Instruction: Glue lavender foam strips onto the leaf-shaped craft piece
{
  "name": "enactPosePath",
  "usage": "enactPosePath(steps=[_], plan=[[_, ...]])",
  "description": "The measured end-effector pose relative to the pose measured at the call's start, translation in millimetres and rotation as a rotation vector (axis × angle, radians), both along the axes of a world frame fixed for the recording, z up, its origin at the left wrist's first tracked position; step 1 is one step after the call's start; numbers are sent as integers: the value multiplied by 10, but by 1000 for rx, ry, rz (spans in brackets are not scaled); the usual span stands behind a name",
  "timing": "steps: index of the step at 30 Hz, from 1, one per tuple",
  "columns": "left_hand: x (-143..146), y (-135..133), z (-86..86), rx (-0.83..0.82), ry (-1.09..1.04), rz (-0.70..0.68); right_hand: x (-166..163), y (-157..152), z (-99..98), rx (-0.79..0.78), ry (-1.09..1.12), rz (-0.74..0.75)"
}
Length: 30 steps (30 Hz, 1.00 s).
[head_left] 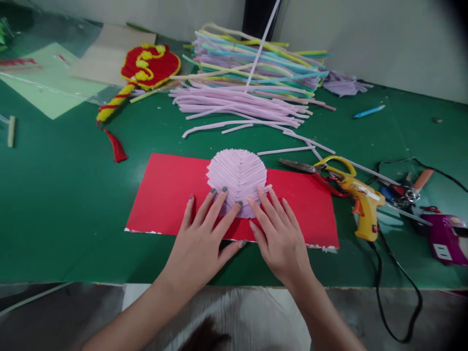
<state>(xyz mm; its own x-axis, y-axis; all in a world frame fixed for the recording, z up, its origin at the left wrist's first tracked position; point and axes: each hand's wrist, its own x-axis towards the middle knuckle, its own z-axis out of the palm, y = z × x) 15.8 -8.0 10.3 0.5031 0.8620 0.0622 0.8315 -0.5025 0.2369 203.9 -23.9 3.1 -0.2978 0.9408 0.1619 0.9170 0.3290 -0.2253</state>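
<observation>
A round lilac piece (239, 168), made of slanted strips meeting along a middle seam, lies on a red sheet of card (168, 190). My left hand (204, 234) rests with its fingers spread on the card and on the lower left of the round piece. On the lower right edge of that piece lie the fingertips of my right hand (280, 229), with its fingers spread too. A short lilac strip end sticks out beside my right fingers. Both hands cover parts of the piece's lower edge.
Scissors (318, 168) and a yellow glue gun (365, 204) with a black cord lie at the right, near a purple object (448, 239). Behind are heaped lilac fuzzy strips (237, 105), a red and yellow fan-shaped craft (153, 68) and a blue pen (369, 111).
</observation>
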Motion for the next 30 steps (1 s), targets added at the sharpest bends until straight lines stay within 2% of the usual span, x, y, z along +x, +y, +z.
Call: enactPosePath(steps=[10, 15, 21, 30], plan=[[-5, 5, -8, 9, -5, -8, 9, 4, -12, -3, 47, -10], [-10, 2, -15, 13, -10, -14, 50, -48, -24, 53, 171, -168], [-6, 5, -27, 14, -6, -20, 36, -61, -28, 26, 158, -88], [-13, -2, -19, 9, -15, -16, 24, -33, -26, -19, 111, -104]])
